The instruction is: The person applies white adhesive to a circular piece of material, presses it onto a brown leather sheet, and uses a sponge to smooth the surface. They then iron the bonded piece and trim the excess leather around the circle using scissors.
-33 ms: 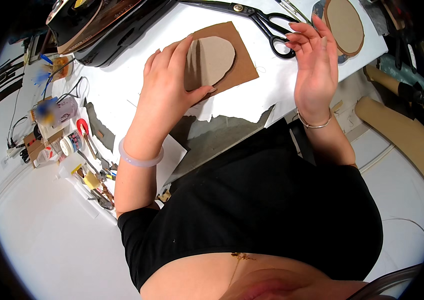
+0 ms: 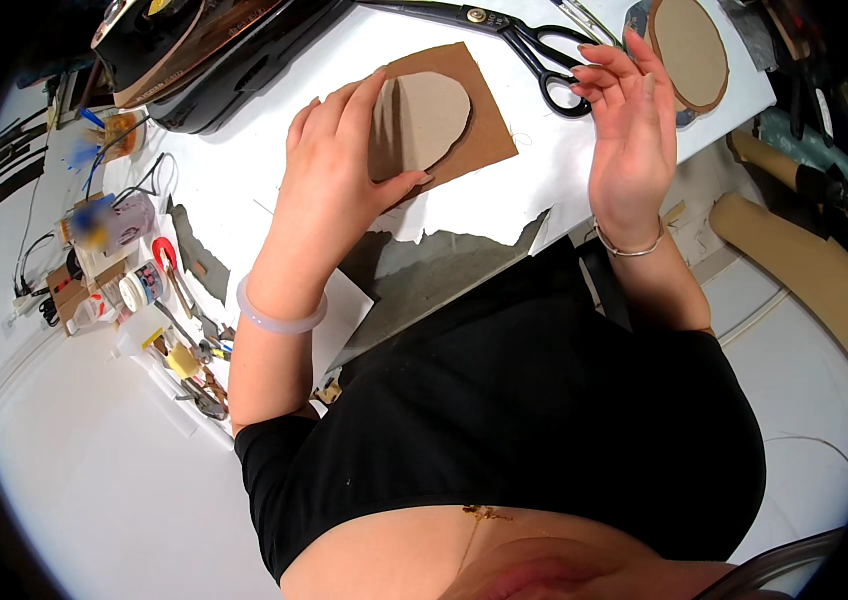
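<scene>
My left hand (image 2: 334, 150) spans a grey-beige oval board (image 2: 434, 115), index fingertip at its far edge and thumb at its near edge. The board lies on a brown square sheet (image 2: 489, 125); its left part is in shadow and partly hidden by the hand. My right hand (image 2: 634, 145) is held over the table's right side, palm showing, fingers apart and slightly bent, nothing in it. Close to those fingertips are the black handles of large scissors (image 2: 529, 50). Just beyond the right hand lies a second oval board (image 2: 689, 55) with a brown border.
A black machine (image 2: 214, 85) stands at the far left of the white-covered table (image 2: 554, 170). Torn paper exposes a grey surface (image 2: 424, 270) near me. At left are a white jar (image 2: 141, 288), tools and red-handled scissors (image 2: 166, 252). Tan rolls (image 2: 794, 260) stand at right.
</scene>
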The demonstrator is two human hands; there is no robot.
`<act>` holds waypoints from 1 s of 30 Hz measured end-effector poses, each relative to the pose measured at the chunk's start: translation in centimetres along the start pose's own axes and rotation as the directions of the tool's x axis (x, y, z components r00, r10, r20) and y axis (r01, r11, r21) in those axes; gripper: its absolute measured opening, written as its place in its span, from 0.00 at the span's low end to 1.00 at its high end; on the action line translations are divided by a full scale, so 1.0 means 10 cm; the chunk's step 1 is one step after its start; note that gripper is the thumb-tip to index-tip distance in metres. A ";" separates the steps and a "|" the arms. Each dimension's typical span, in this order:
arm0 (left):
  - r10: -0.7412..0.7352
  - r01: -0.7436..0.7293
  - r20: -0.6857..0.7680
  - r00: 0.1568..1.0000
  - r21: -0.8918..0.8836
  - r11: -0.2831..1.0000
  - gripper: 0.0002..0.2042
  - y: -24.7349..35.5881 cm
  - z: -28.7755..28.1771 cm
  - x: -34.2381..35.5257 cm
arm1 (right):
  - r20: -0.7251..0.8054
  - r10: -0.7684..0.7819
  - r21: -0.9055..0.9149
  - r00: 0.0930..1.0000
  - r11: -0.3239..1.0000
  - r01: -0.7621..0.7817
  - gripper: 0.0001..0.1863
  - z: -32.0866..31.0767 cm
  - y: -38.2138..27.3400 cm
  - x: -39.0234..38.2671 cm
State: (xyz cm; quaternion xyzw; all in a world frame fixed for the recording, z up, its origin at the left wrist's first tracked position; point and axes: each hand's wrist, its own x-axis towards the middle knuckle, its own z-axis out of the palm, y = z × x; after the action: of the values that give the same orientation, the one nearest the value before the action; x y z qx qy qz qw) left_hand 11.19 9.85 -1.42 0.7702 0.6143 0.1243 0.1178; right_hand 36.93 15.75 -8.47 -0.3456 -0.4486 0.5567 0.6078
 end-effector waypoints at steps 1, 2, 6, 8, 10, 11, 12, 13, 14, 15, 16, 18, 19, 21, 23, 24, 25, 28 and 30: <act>0.007 -0.007 -0.002 1.000 0.007 1.000 0.46 -0.01 0.00 0.00 | 0.003 -0.003 -0.001 1.000 1.000 0.003 0.26 0.00 0.00 0.00; 0.014 -0.014 -0.004 1.000 0.014 1.000 0.46 -0.02 0.01 0.00 | 0.006 -0.006 -0.002 1.000 1.000 0.006 0.26 -0.01 0.00 0.00; 0.020 -0.020 -0.005 1.000 0.018 1.000 0.47 -0.02 0.01 0.00 | -0.013 0.010 -0.009 1.000 1.000 -0.011 0.25 0.02 -0.01 0.00; 0.023 -0.023 -0.005 1.000 0.021 1.000 0.47 -0.02 0.01 0.00 | -0.004 0.001 -0.020 1.000 1.000 -0.001 0.25 0.00 -0.01 0.00; 0.022 -0.022 -0.008 1.000 0.016 1.000 0.47 -0.02 0.01 0.01 | -0.007 0.003 -0.015 1.000 1.000 -0.003 0.25 0.00 0.00 0.00; 0.020 -0.020 -0.009 1.000 0.014 1.000 0.47 -0.02 0.01 0.00 | -0.013 0.009 -0.004 1.000 1.000 -0.010 0.25 0.01 0.00 0.01; 0.006 -0.006 -0.020 1.000 0.006 1.000 0.47 -0.02 0.00 0.00 | -0.017 0.017 0.007 1.000 1.000 -0.017 0.25 0.01 0.00 0.01; -0.008 0.008 -0.030 1.000 -0.001 1.000 0.46 -0.01 -0.03 -0.01 | -0.017 0.018 0.010 1.000 1.000 -0.018 0.25 0.02 0.00 0.01; -0.025 0.024 -0.042 0.999 -0.009 1.000 0.45 0.00 -0.06 -0.03 | -0.016 0.020 0.013 1.000 1.000 -0.019 0.25 0.03 0.00 0.01; -0.037 0.036 -0.091 0.995 -0.016 0.999 0.44 -0.02 -0.10 -0.05 | -0.017 0.020 0.015 1.000 1.000 -0.020 0.25 0.03 0.00 0.01; -0.051 0.048 -0.139 0.989 -0.022 0.999 0.43 -0.07 -0.17 -0.10 | -0.018 0.013 0.008 1.000 1.000 -0.012 0.25 0.03 0.00 0.01; -0.042 0.024 -0.305 0.951 -0.063 0.998 0.35 -0.22 -0.34 -0.22 | -0.015 -0.005 -0.009 1.000 1.000 0.005 0.25 0.03 0.02 0.01; -0.069 0.060 -0.381 0.922 -0.036 0.998 0.28 -0.27 -0.44 -0.31 | -0.025 0.001 0.004 1.000 1.000 -0.001 0.23 0.01 0.01 0.00; -0.160 0.152 -0.501 0.850 -0.057 0.987 0.18 -0.37 -0.64 -0.60 | -0.032 0.021 0.040 0.999 0.999 -0.020 0.20 -0.01 0.01 -0.02; -0.266 0.270 -0.557 0.787 -0.077 0.960 0.14 -0.35 -0.80 -0.96 | -0.030 0.035 0.136 0.999 0.990 -0.031 0.16 0.01 0.01 -0.03; -0.278 0.325 -0.576 0.769 -0.022 0.946 0.14 -0.35 -0.85 -1.16 | 0.021 0.015 0.174 1.000 0.985 -0.018 0.16 -0.01 0.00 -0.06; -0.292 0.386 -0.594 0.749 0.035 0.922 0.13 -0.32 -0.90 -1.36 | 0.076 -0.002 0.218 0.997 0.976 -0.015 0.16 -0.04 -0.02 -0.06; -0.438 0.506 -0.645 0.626 -0.091 0.858 0.12 -0.20 -0.92 -1.96 | 0.373 -0.119 0.036 0.920 0.993 0.114 0.17 -0.01 -0.14 -0.09; -0.486 0.582 -0.630 0.606 -0.065 0.810 0.12 -0.17 -0.86 -2.33 | 0.577 -0.150 -0.223 0.803 0.917 0.331 0.16 0.25 -0.23 -0.03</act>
State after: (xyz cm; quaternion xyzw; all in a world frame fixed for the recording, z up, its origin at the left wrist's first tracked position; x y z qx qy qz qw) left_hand 1.73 -12.24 4.98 0.4721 0.8268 0.2833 -0.1155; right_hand 35.48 14.94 -5.54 -0.2026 -0.7266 0.4712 0.4571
